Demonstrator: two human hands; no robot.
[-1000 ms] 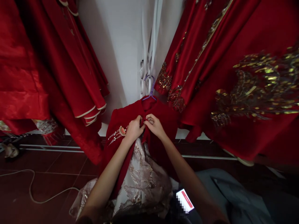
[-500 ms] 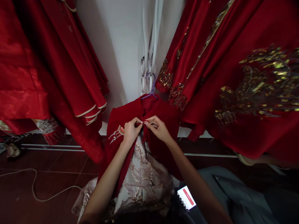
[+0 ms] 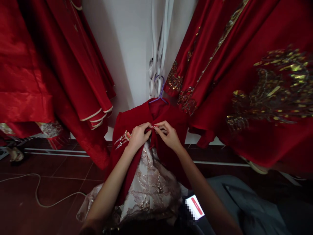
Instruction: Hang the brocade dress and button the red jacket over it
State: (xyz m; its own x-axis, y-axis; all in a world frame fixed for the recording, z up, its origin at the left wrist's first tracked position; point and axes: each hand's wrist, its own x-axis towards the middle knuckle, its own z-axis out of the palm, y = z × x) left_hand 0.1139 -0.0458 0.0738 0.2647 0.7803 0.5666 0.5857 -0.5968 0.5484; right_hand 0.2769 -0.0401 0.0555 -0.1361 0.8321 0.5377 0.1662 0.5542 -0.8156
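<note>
A red jacket (image 3: 132, 118) hangs from a purple hanger (image 3: 160, 95) in front of me, its front parted below the chest. My left hand (image 3: 139, 137) pinches one side of its front opening at chest height. Facing it, my right hand (image 3: 169, 135) pinches the other side, and the fingertips of both almost meet. The small fastening between them is mostly hidden by the fingers. Beside my left hand, a beaded fan-shaped ornament (image 3: 125, 137) with dangling strands lies on the jacket's chest. Pale, gold-patterned fabric (image 3: 149, 187) shows beneath the open front.
Red garments (image 3: 73, 65) hang at left, and sequined red garments (image 3: 281, 88) at right. White curled metalwork (image 3: 160, 49) stands behind the hanger. A cable (image 3: 39, 192) crosses the tiled floor. A lit screen (image 3: 195, 206) is by my right forearm.
The view has shifted slightly. Both hands stay at the jacket's front opening, with small finger movements and the fingertips closer together.
</note>
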